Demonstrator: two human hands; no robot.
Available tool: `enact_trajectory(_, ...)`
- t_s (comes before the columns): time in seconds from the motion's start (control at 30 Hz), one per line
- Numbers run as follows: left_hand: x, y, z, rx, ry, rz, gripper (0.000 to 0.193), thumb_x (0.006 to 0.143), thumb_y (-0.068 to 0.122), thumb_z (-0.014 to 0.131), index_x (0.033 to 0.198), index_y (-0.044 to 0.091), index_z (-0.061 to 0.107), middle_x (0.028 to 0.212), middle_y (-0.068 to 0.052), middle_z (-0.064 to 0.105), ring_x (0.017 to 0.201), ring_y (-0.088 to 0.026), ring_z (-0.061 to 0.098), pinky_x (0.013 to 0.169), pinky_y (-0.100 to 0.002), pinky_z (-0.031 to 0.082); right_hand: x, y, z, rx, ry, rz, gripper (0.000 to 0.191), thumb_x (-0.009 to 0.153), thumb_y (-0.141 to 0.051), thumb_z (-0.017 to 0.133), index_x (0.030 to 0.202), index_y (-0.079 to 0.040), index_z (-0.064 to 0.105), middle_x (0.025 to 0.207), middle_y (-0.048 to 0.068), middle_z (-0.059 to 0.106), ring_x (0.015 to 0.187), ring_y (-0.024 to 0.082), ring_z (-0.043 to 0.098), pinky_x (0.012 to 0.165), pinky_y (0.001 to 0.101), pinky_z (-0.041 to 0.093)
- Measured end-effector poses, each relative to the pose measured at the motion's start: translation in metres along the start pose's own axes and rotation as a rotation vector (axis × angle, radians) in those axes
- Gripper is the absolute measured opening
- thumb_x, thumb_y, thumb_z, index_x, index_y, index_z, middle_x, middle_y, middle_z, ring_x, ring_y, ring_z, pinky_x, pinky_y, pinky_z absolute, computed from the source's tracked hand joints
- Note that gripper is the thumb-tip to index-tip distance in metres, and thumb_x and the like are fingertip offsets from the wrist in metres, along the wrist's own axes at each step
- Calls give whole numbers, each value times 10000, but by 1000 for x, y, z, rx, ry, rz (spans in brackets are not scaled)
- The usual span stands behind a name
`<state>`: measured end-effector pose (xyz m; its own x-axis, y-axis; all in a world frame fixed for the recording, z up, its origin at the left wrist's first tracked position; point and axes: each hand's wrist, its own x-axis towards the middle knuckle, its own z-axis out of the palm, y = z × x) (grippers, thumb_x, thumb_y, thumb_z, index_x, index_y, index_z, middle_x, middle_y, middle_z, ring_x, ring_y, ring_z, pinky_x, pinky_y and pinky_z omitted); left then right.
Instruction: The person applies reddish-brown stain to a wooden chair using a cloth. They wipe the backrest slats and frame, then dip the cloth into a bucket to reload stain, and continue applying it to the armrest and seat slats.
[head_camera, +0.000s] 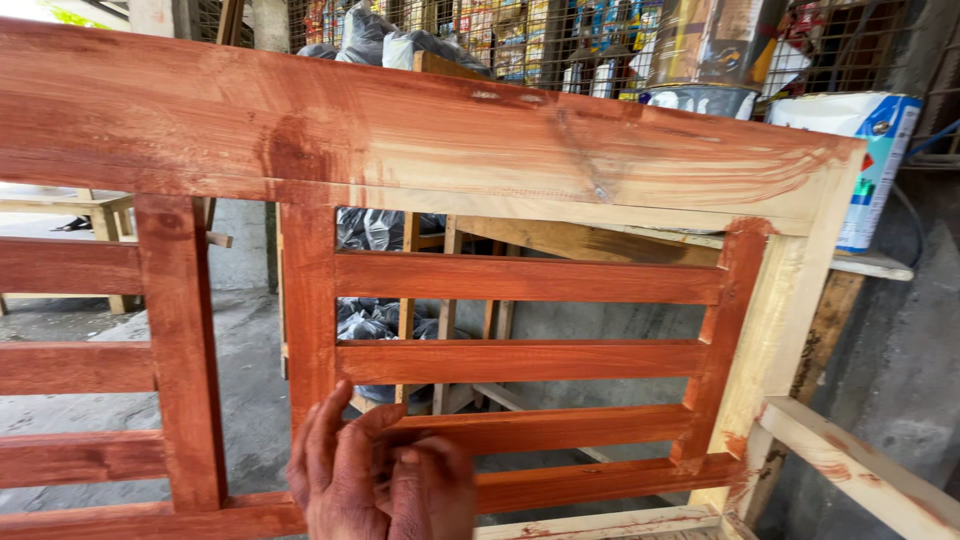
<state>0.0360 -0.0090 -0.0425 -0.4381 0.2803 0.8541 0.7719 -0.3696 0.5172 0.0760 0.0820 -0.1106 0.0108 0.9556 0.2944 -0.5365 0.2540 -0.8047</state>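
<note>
The work piece was a slatted wooden frame, a bench-back sort of panel with a broad top rail, upright posts and horizontal slats, most of it coated a wet reddish-brown stain. It stood upright directly before the person and filled the view. The right-hand post and the projecting bare wooden arm rail were mostly pale, unstained wood, with only streaks of red at the joints.

One stained hand was in view at the bottom centre, pressed against the lowest slats just beside the middle upright post. The fingers were curled close together, as if bunched around a small rubbing pad or cloth, but none could be made out; whether this was the left or right hand could not be told either. The other hand was out of view.

Judgement on technique: the stain on the top rail showed uneven bands and a dark blotch, so strokes should run along the grain, with even pressure, and blend back into wet edges. Corners where slats met posts needed working in, since pale gaps showed there. Runs at the bare post should be wiped promptly.

Behind the frame stood a white carton, a metal tin and a wire mesh screen.
</note>
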Motion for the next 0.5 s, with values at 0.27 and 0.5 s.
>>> enact_trajectory(0.27,-39,78,73,-536,-497,-229,662,649,271,869,1268,140,674,1525,-145,540,1447,-376,454,1164,-511,350,25,-115,-184,212,158,-57,379,887,-87,593,1255,-76,685,1250,58,740,1094,179,705,915,322,567)
enact_trajectory(0.5,-86,143,155,-521,-1063,-17,1221,574,343,1003,1638,212,418,1681,-362,98,1489,-536,138,1151,-536,267,9,-212,-250,222,145,206,388,983,-264,530,1322,-88,594,1228,97,702,1137,259,657,933,394,544)
